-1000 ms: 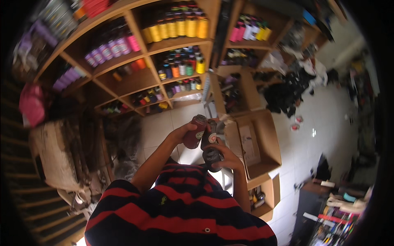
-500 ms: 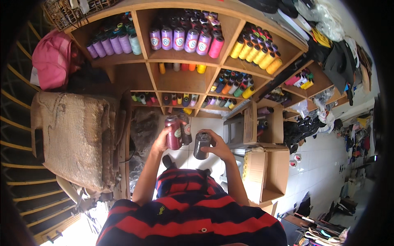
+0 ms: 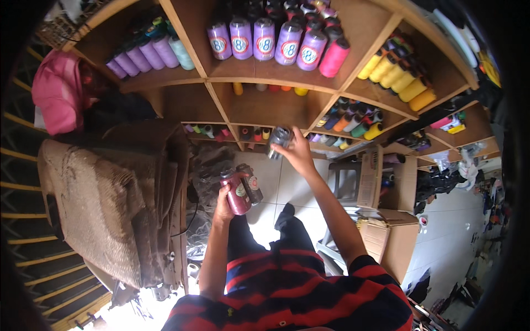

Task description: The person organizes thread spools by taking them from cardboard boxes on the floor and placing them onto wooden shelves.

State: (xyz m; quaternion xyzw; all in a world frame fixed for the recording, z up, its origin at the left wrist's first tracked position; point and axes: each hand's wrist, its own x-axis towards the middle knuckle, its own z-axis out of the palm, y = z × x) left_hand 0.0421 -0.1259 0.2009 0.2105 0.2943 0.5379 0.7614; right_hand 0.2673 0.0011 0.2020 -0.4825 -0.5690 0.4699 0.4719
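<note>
My left hand (image 3: 222, 205) is closed around a maroon thread spool (image 3: 235, 194) with a pale label. Against that one leans a dark brown or black spool (image 3: 252, 186), held in the same hand, its finger contact partly hidden. Further forward, my right hand (image 3: 298, 153) grips a black thread spool (image 3: 277, 148) from its right side. This spool is tilted and slightly blurred, in front of the lower compartments of a wooden shelf (image 3: 287, 81). Both hands are in the air above the tiled floor.
Purple spools (image 3: 264, 39) and a pink one (image 3: 334, 58) stand in the top middle compartment, yellow spools (image 3: 396, 74) to the right. At left are a draped brown cover (image 3: 99, 204) and a pink bag (image 3: 58, 91). A grey stool (image 3: 343, 182) and cardboard boxes (image 3: 395, 243) sit at right.
My right hand has carried the black spool forward toward the shelf, away from the left hand. The left hand still holds its two spools, now tilted. The view has moved closer to the shelf.
</note>
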